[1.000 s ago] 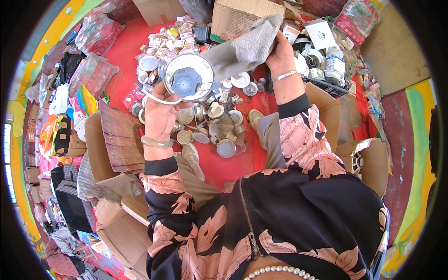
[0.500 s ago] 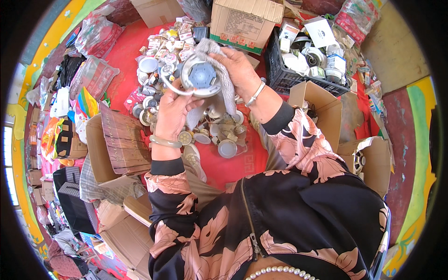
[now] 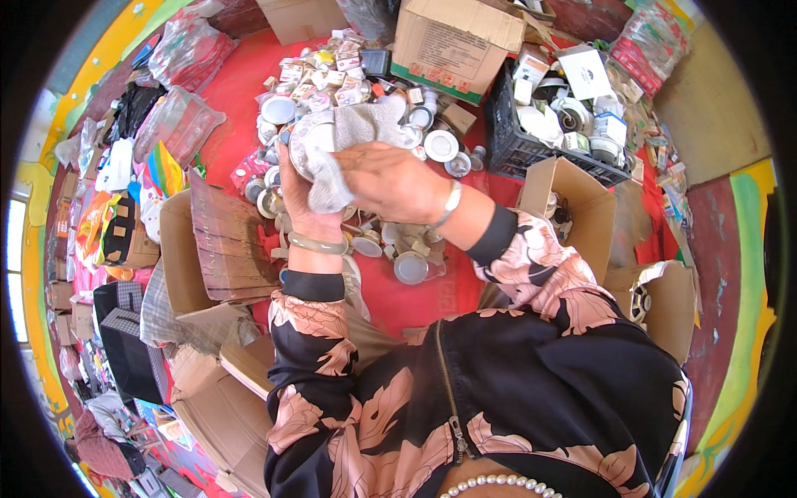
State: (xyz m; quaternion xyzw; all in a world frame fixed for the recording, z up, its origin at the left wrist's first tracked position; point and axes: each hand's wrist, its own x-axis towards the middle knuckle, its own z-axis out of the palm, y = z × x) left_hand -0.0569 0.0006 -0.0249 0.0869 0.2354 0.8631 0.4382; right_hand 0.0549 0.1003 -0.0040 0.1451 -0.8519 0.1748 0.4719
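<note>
Bright daylight floods the scene, strongest on the red floor mat (image 3: 241, 91) and the pale cardboard box (image 3: 452, 37) above it. The cloth (image 3: 353, 133) near the middle glows almost white, nearly washed out. Shadows are short and soft, pooling just under the open crate (image 3: 531, 149) to the box's right. Focus is crisp at centre. Toward the rim, edges bend hard, colours smear, and a black circular border closes everything in.

A round, white-rimmed disc-shaped fixture (image 3: 300, 143) is held upright above the red mat, largely covered by a crumpled grey cloth (image 3: 353, 137). The cloth drapes over its face from about two o'clock down to six, one fold hanging below.
</note>
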